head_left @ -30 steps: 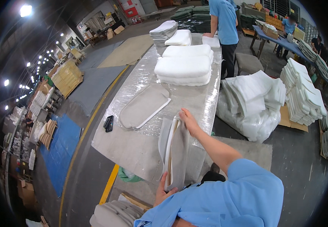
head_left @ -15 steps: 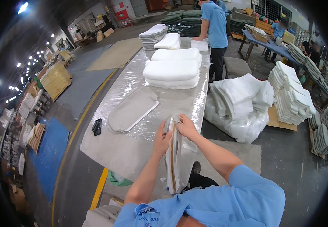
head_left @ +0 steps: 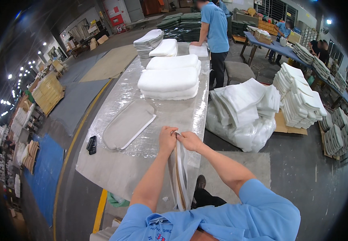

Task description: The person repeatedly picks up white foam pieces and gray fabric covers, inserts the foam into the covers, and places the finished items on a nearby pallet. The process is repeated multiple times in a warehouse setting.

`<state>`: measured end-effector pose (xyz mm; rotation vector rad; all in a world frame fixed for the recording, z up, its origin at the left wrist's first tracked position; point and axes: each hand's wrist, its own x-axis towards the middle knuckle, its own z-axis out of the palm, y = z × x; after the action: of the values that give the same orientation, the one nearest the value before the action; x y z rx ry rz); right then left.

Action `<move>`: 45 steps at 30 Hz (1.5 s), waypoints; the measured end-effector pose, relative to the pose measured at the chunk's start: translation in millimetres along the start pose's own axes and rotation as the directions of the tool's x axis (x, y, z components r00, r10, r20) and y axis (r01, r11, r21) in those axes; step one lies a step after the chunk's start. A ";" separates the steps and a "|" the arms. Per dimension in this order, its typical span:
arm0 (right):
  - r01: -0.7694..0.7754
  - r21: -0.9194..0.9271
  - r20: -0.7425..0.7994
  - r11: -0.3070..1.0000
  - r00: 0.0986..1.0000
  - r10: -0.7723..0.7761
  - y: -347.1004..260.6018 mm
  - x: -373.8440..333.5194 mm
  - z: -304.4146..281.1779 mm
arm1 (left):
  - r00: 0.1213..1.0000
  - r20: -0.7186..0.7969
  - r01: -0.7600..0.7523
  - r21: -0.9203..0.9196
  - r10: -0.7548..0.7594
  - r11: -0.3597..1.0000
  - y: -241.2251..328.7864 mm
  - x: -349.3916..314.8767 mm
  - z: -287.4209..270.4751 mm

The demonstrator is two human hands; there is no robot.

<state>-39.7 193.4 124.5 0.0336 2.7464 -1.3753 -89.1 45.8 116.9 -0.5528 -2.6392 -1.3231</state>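
Observation:
Both hands hold the upper end of a grey fabric cover [head_left: 183, 176] with white edges and a brown strip, perhaps a zipper, running down its length. It hangs toward my body over the near edge of the table. My left hand [head_left: 167, 140] is closed on the cover's top end. Beside it, nearly touching, my right hand [head_left: 190, 141] pinches the same end. To the left, a flat grey cover [head_left: 129, 124] with a white edge lies on the table. Further back sit thick white foam pads [head_left: 170, 79], stacked.
Plastic film covers part of the table [head_left: 113, 162]; a small black object [head_left: 91, 145] lies at its left. More white pads [head_left: 164, 48] stand behind. Right of the table are a plastic-wrapped pile of white sheets [head_left: 242, 116] and stacked pads [head_left: 298, 96]. A co-worker [head_left: 215, 32] stands at the far end.
My hands have come closer together at the cover's top end, and the left fingers have curled round it. The whole view has shifted slightly, so the table sits further left.

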 end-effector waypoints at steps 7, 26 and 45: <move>0.230 -0.170 0.157 0.958 0.966 -0.204 -7.5 -2.4 -5.6 | 0.985 -0.148 -0.123 -0.205 0.094 0.971 -20.2 -1.5 8.3; 0.005 0.450 0.136 0.893 0.988 -0.074 24.7 70.3 -13.5 | 0.983 -0.184 -0.036 -0.321 -0.024 0.946 -17.6 -18.7 4.9; -0.282 0.885 0.211 0.370 0.952 0.219 73.9 79.1 128.6 | 0.962 0.032 0.240 -0.570 -0.271 0.786 -55.7 -14.4 -26.1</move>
<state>-108.1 133.8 -17.1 0.4401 1.4477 -2.4833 -98.1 -9.2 87.2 -0.2053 -2.3005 -2.2065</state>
